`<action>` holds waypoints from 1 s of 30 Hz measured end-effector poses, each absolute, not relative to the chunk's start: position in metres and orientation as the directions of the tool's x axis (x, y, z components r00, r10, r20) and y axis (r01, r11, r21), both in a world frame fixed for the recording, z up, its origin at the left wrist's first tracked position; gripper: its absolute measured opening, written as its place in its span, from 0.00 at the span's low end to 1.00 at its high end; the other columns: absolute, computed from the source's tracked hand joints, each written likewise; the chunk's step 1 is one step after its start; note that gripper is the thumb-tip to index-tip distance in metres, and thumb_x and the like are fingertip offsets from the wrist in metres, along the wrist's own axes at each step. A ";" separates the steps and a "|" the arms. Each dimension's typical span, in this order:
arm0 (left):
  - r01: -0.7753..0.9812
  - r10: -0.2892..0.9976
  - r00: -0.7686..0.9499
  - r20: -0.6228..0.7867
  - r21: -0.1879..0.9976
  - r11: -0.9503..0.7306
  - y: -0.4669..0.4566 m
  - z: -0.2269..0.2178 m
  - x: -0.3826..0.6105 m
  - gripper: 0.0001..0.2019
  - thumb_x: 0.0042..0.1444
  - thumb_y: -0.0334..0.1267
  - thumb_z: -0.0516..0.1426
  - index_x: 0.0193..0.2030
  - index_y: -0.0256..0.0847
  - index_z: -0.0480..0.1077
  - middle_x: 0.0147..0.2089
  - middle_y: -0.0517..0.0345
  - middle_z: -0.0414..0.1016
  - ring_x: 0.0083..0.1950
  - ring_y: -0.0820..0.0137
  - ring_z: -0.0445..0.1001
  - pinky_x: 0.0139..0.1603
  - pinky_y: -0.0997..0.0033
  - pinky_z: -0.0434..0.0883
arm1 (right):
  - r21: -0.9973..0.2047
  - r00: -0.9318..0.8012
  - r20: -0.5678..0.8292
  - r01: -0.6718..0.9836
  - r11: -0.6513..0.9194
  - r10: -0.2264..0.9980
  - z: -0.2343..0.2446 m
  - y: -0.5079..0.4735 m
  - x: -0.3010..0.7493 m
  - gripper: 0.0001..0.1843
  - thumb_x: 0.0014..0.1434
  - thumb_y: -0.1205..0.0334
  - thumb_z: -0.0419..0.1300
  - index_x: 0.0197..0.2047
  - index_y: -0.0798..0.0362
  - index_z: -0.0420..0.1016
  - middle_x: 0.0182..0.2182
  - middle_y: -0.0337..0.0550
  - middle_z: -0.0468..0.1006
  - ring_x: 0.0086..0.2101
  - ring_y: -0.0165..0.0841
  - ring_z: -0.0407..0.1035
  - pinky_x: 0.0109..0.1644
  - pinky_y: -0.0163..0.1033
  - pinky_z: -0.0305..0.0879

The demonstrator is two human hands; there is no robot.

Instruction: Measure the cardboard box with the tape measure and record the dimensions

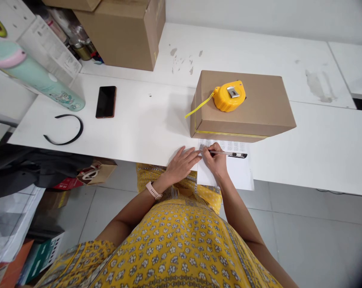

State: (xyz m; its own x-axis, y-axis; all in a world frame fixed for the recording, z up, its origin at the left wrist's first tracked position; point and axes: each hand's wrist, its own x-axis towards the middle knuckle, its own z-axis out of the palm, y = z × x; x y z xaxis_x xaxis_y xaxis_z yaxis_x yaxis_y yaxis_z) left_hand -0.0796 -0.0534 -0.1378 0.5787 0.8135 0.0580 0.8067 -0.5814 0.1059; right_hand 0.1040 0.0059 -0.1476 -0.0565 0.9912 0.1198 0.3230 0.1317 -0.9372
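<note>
My right hand (216, 161) grips a clear pen (230, 154) with a black cap, its tip on a printed white sheet (238, 170) that overhangs the near edge of the white table (145, 124). My left hand (182, 164) lies flat with fingers spread, pressing on the sheet's left edge. Just beyond the sheet stands a closed cardboard box (259, 108). A yellow tape measure (230, 96) rests on top of it, with its yellow blade pulled out over the box's left side.
A black phone (105, 101) and a black curved band (65, 129) lie at the left. A mint bottle (33, 74) and a large cardboard box (123, 32) sit further back. Bags and boxes crowd the floor at the lower left.
</note>
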 end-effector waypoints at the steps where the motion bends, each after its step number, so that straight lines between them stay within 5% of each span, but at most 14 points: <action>1: 0.806 0.813 0.579 0.060 0.106 -0.582 -0.053 -0.138 -0.080 0.27 0.67 0.34 0.54 0.72 0.41 0.62 0.77 0.53 0.62 0.79 0.57 0.56 0.79 0.44 0.54 | -0.936 -0.057 0.121 0.325 0.133 0.991 -0.147 0.006 0.104 0.17 0.61 0.51 0.63 0.29 0.47 0.61 0.21 0.31 0.64 0.24 0.29 0.58 0.30 0.37 0.56; 30: 0.808 0.815 0.577 0.051 0.113 -0.579 -0.054 -0.138 -0.080 0.28 0.66 0.33 0.55 0.73 0.40 0.62 0.77 0.53 0.62 0.79 0.58 0.55 0.80 0.44 0.54 | -0.940 -0.046 0.117 0.318 0.126 0.992 -0.148 0.006 0.105 0.17 0.62 0.51 0.63 0.29 0.47 0.61 0.21 0.31 0.63 0.24 0.29 0.57 0.30 0.37 0.55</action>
State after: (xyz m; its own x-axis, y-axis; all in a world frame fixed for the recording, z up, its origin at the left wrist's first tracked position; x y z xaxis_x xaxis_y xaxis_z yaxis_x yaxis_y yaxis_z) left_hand -0.0796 -0.0542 -0.1378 0.5769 0.8153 0.0506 0.8078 -0.5786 0.1127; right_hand 0.1049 0.0058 -0.1476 -0.0465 0.9921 0.1168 0.3181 0.1255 -0.9397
